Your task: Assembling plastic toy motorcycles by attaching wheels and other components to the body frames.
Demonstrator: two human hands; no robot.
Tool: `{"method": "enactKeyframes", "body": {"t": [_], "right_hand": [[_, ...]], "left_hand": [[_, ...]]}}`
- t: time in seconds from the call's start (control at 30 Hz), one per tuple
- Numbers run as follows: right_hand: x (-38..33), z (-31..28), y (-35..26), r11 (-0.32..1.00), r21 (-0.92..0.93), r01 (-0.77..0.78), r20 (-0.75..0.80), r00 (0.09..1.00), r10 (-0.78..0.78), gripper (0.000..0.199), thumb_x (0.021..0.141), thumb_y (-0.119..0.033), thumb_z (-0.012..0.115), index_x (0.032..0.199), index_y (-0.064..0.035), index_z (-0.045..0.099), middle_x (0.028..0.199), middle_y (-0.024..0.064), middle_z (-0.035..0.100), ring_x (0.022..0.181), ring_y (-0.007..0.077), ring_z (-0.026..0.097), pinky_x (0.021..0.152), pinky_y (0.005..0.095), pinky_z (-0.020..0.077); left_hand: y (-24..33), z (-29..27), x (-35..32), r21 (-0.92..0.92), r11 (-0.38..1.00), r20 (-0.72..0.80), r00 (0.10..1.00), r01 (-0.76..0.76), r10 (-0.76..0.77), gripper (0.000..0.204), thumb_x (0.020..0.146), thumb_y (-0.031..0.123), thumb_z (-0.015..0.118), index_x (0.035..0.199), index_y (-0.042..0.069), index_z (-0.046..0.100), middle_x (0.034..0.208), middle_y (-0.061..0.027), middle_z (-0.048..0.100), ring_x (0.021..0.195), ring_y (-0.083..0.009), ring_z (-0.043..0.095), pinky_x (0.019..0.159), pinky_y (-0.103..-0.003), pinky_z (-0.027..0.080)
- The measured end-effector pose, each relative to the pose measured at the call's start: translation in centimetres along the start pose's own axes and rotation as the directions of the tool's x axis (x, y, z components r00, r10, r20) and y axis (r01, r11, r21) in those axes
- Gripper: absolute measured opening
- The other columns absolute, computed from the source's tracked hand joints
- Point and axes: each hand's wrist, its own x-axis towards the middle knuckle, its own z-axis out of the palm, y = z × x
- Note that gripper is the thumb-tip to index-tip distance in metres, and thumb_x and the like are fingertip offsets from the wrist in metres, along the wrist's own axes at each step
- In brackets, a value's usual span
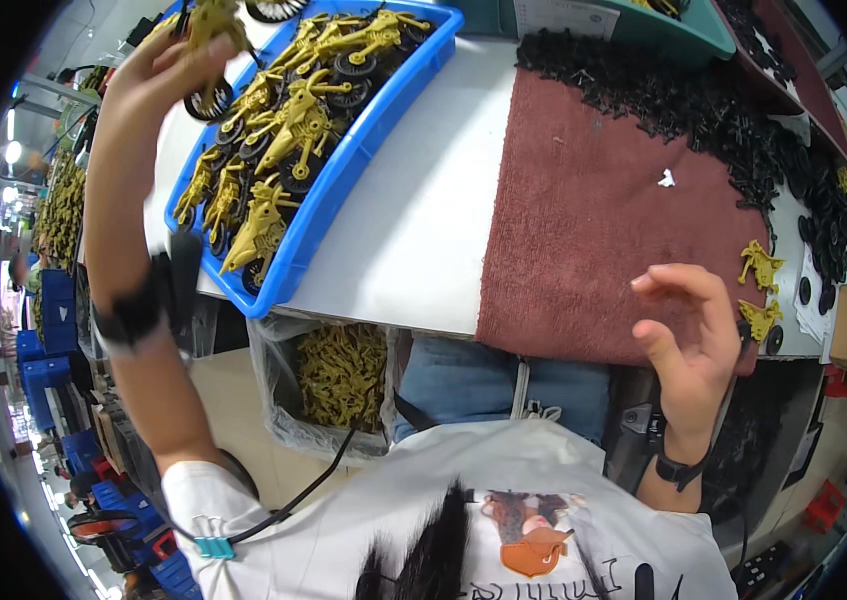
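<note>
Clear bag [339, 385] of yellow parts below; left grip [169, 70] clamped on toy motorcycle [209, 30] over blue tray [344, 165]; right grip [689, 335] apart.

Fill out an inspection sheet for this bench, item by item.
Surface: white table with a maroon mat on it.
Job's things: blue tray of yellow toy motorcycles; one toy motorcycle held above it.
Clutter: black plastic parts piled along the mat's far edge; two yellow frames; bag of yellow parts under the table.
Hands: left hand raised, gripping the toy; right hand empty, fingers curled.
Cables: black cable across the shirt.
Surroundings: blue crates at left.
</note>
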Motion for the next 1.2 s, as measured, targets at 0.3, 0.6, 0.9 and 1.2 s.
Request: {"method": "enactKeyframes", "body": {"t": [0.3,0.6,0.9,1.2], "right_hand": [[-0.5,0.0,-0.9,0.995,-0.076,-0.068,0.176,0.981,0.081,0.033,0.074,-0.005,0.078,0.104,-0.002,0.064,0.087,0.0091,0.066,0.084,0.0207,0.064,0.077,0.0307,0.0485],[-1.2,-7.1,0.1,0.912,-0.408,-0.052,-0.089,0.996,0.017,0.021,0.075,-0.002,0.073,0.094,-0.0008,0.064,0.09,0.009,0.065,0.085,0.0242,0.062,0.076,0.0313,0.0466],[-4.7,-11.4,0.4,0.864,-0.468,-0.187,-0.317,0.948,0.033,0.018,0.077,0.004,0.067,0.094,0.0011,0.061,0.09,0.0071,0.06,0.071,0.0151,0.05,0.07,0.0265,0.0429],[-3.2,-7.4,0.6,0.907,-0.418,-0.054,-0.012,0.998,0.054,0.016,0.074,0.001,0.07,0.089,-0.0004,0.063,0.09,0.0113,0.063,0.083,0.0247,0.06,0.074,0.0316,0.0465]], "left_hand": [[-13.4,4.0,13.0,0.458,0.836,0.211,0.876,0.303,-0.434,0.056,0.084,0.053,0.066,0.103,0.0,0.07,0.082,-0.0037,0.063,0.075,-0.0136,0.057,0.063,-0.029,0.043],[-18.2,4.0,15.9,0.591,0.802,0.29,0.905,0.087,-0.311,0.053,0.096,0.047,0.05,0.117,-0.002,0.05,0.091,-0.0241,0.064,0.085,-0.0309,0.062,0.077,-0.042,0.048],[-11.9,-3.7,10.4,0.506,0.862,0.165,0.984,-0.028,-0.065,0.048,0.099,0.043,0.05,0.118,-0.001,0.057,0.091,-0.0081,0.062,0.081,-0.0154,0.054,0.073,-0.03,0.046],[-5.0,-2.3,-13.4,0.377,0.925,0.222,0.966,0.043,-0.135,0.061,0.092,0.039,0.061,0.14,0.006,0.043,0.144,-0.0146,0.042,0.138,-0.0275,0.033,0.116,-0.039,0.021]]}}
